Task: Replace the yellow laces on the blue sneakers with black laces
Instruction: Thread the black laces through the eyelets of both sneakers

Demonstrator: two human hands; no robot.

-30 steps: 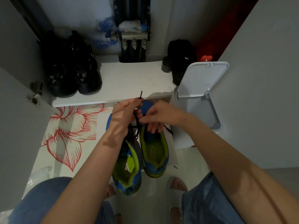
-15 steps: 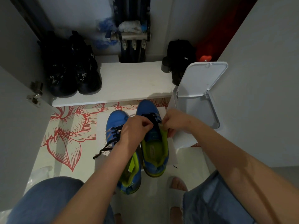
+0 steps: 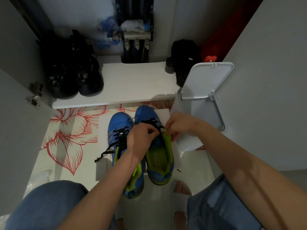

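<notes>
- Black shoes [image 3: 73, 70] stand in the upper left of the frame on a white shelf [image 3: 132, 83].
- A red flower-print mat [image 3: 66, 138] covers the floor at middle left.
- The left sneaker [image 3: 119, 123] sits at frame centre on a white sheet [image 3: 103, 170], toe toward the shelf. It is blue with a lime-green lining.
- The left lace [image 3: 119, 135], black, criss-crosses its eyelets, and one loose end trails off to the left onto the sheet.
- The left hand [image 3: 141, 138] reaches across that sneaker, fingers curled and pinching the right lace [image 3: 149, 122].
- The right sneaker [image 3: 159, 163] stands just beside the left one. It has a blue toe and a green tongue and insole, with black lacing at its upper eyelets.
- The right hand [image 3: 179, 125] is curled at the top of the tongue, pinching the same lace. The two hands nearly touch.
- A white bin [image 3: 206, 83] with its lid raised stands at right.
- One second ago both hands were higher, over the toes, with the lace drawn upward. Now they are lower, and both toes and the left lacing are uncovered.
</notes>
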